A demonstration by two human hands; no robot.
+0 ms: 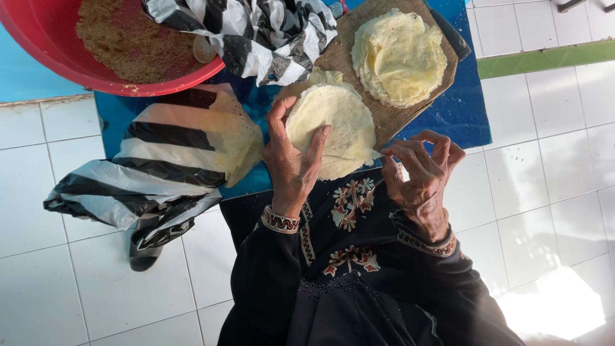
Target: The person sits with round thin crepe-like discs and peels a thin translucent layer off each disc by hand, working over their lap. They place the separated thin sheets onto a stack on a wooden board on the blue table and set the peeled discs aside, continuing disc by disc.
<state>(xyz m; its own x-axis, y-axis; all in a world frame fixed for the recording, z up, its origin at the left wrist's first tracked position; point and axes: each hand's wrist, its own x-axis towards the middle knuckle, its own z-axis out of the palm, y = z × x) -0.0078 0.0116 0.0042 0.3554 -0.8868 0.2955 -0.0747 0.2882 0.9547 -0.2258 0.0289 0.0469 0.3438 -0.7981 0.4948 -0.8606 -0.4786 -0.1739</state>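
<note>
My left hand [291, 157] rests flat on the left edge of a thin, pale yellow round wrapper [336, 125], fingers spread over it. My right hand [419, 170] pinches the wrapper's lower right edge between thumb and fingertips. The wrapper lies partly on a brown wooden board [391, 118], near its front corner. A stack of similar pale wrappers [398, 56] sits farther back on the same board. Both wrists come out of black sleeves with embroidered cuffs.
A red basin [45, 54] holding brown crumbly filling [131, 38] stands at the top left. Black-and-white striped plastic bags [160, 173] lie left of my hands and over the basin. A blue mat [458, 106] covers the white tiled floor [551, 179].
</note>
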